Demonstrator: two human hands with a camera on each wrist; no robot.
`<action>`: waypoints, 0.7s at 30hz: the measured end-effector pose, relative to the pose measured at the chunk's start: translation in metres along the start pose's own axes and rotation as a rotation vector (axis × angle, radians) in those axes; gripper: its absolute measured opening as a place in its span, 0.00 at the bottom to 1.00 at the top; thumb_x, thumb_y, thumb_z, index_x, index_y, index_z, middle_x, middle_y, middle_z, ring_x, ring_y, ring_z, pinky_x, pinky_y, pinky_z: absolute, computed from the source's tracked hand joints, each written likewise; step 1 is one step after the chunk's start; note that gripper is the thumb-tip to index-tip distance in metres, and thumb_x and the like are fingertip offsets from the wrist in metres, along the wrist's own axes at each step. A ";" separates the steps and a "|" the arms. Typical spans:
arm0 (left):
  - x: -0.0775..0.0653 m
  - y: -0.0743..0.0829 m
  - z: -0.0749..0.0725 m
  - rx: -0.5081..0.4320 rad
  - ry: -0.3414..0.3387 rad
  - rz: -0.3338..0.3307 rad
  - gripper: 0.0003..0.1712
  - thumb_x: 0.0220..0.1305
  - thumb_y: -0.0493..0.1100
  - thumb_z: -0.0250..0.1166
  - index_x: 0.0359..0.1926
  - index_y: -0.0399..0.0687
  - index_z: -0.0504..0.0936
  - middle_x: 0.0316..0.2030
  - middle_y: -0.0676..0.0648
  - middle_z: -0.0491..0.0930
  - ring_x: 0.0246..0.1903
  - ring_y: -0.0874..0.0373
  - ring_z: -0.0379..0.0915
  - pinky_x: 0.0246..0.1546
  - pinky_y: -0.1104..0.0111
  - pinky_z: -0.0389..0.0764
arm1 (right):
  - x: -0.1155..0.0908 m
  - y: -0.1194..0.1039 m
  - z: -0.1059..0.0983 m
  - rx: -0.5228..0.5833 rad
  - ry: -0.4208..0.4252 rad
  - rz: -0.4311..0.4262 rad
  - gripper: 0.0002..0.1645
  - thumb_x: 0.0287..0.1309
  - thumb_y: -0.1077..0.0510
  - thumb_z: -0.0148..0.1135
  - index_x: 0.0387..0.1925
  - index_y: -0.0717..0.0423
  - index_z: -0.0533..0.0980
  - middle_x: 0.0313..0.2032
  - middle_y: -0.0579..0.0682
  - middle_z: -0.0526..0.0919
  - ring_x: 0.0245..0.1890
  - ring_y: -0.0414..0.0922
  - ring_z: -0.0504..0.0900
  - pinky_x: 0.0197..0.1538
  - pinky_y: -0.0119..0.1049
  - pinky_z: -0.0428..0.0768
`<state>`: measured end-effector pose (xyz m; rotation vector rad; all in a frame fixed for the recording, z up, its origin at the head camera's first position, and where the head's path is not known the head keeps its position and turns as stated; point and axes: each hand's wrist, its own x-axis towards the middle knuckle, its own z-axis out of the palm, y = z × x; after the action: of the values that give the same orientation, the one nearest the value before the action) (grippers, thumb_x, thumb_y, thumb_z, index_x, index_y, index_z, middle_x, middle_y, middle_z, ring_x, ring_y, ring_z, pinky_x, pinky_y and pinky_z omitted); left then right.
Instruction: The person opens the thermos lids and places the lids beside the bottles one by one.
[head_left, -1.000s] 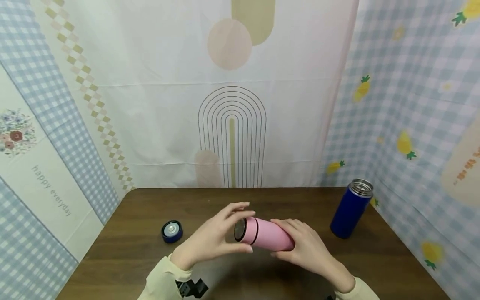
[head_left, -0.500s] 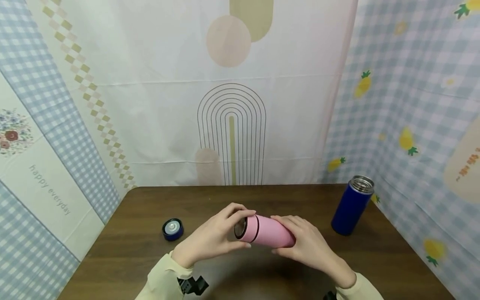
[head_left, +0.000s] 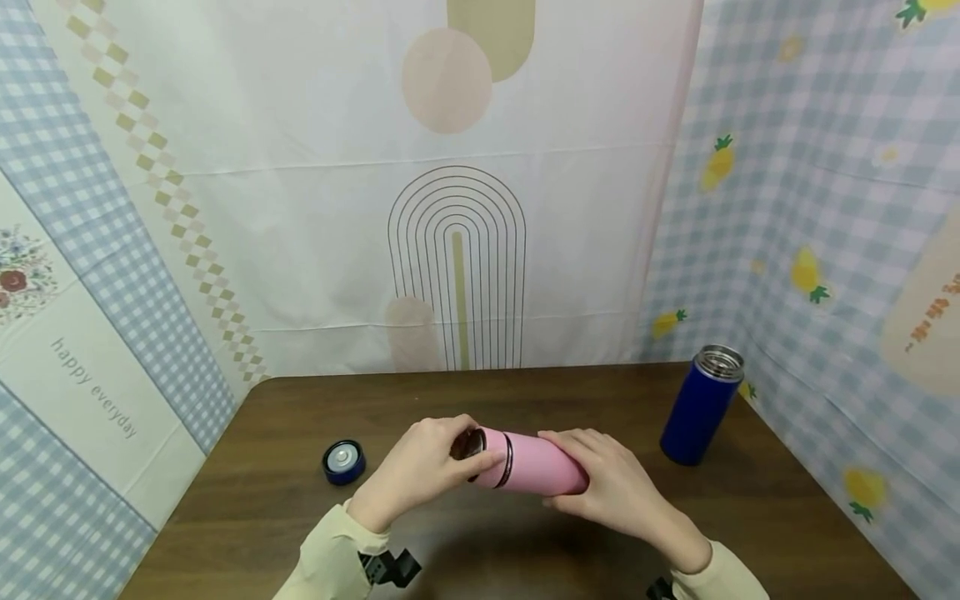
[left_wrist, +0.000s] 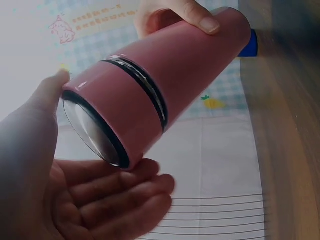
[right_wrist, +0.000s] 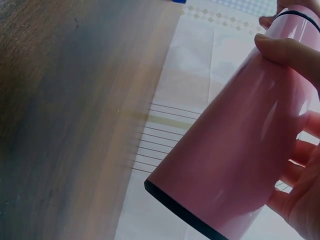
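A pink thermos (head_left: 546, 468) lies tilted sideways in the air over the table, its lid end toward the left. My right hand (head_left: 609, 489) grips the body near the base, thumb on one side and fingers on the other. My left hand (head_left: 420, 468) holds the pink lid (left_wrist: 107, 102) between thumb and fingertips. In the left wrist view, a silver band shows in the gap between lid and body. The black-edged base (right_wrist: 182, 212) faces the right wrist camera.
An upright blue thermos (head_left: 697, 417) without its lid stands at the right of the brown table (head_left: 292, 533). A dark blue lid (head_left: 343, 463) lies upside down at the left. Patterned cloths (head_left: 315, 250) hang behind and beside the table.
My left fingers have turned round the lid and closed further over its end. The gap between lid and body now shows silver. My right hand keeps its grip; the view shifts slightly.
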<state>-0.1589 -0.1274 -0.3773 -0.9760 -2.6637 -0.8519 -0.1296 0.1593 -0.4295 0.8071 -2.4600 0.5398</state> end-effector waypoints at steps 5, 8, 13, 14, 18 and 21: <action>0.001 -0.001 0.000 -0.006 -0.049 -0.053 0.28 0.67 0.72 0.56 0.32 0.55 0.80 0.17 0.60 0.69 0.19 0.68 0.66 0.22 0.70 0.71 | 0.000 0.000 0.000 -0.011 0.000 -0.002 0.50 0.33 0.37 0.84 0.64 0.39 0.76 0.53 0.40 0.82 0.52 0.43 0.80 0.47 0.47 0.80; -0.001 -0.002 0.001 0.004 -0.053 -0.032 0.30 0.68 0.71 0.56 0.44 0.52 0.83 0.24 0.60 0.75 0.24 0.68 0.71 0.27 0.69 0.75 | -0.001 -0.001 -0.001 -0.014 0.002 0.000 0.50 0.33 0.37 0.84 0.63 0.40 0.76 0.52 0.40 0.82 0.51 0.43 0.80 0.47 0.47 0.80; -0.005 -0.001 0.000 0.008 -0.012 0.131 0.41 0.64 0.69 0.63 0.72 0.58 0.69 0.52 0.58 0.77 0.40 0.65 0.77 0.42 0.65 0.81 | -0.001 -0.001 -0.002 -0.011 0.000 0.009 0.51 0.33 0.37 0.84 0.64 0.40 0.76 0.53 0.41 0.82 0.51 0.43 0.80 0.46 0.46 0.80; -0.006 -0.001 -0.001 0.009 -0.005 0.182 0.44 0.62 0.69 0.66 0.74 0.60 0.66 0.56 0.57 0.75 0.44 0.63 0.77 0.44 0.63 0.81 | -0.001 -0.002 -0.002 -0.008 -0.001 0.011 0.51 0.34 0.37 0.84 0.64 0.41 0.76 0.53 0.41 0.82 0.51 0.44 0.80 0.46 0.46 0.81; -0.006 0.000 0.001 0.016 -0.012 0.351 0.49 0.57 0.65 0.72 0.76 0.65 0.61 0.65 0.56 0.68 0.56 0.61 0.74 0.52 0.62 0.80 | -0.002 -0.002 -0.004 -0.004 -0.002 0.025 0.50 0.34 0.37 0.84 0.63 0.44 0.77 0.52 0.42 0.82 0.50 0.44 0.81 0.45 0.46 0.81; -0.006 -0.002 0.003 0.025 -0.028 0.392 0.49 0.56 0.59 0.76 0.75 0.64 0.63 0.66 0.56 0.68 0.61 0.61 0.70 0.55 0.63 0.78 | -0.003 -0.002 -0.004 -0.004 -0.006 0.032 0.50 0.34 0.37 0.84 0.62 0.44 0.78 0.52 0.42 0.82 0.49 0.44 0.81 0.44 0.45 0.81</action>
<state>-0.1553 -0.1298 -0.3825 -1.4460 -2.3732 -0.7182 -0.1253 0.1611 -0.4274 0.7696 -2.4829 0.5447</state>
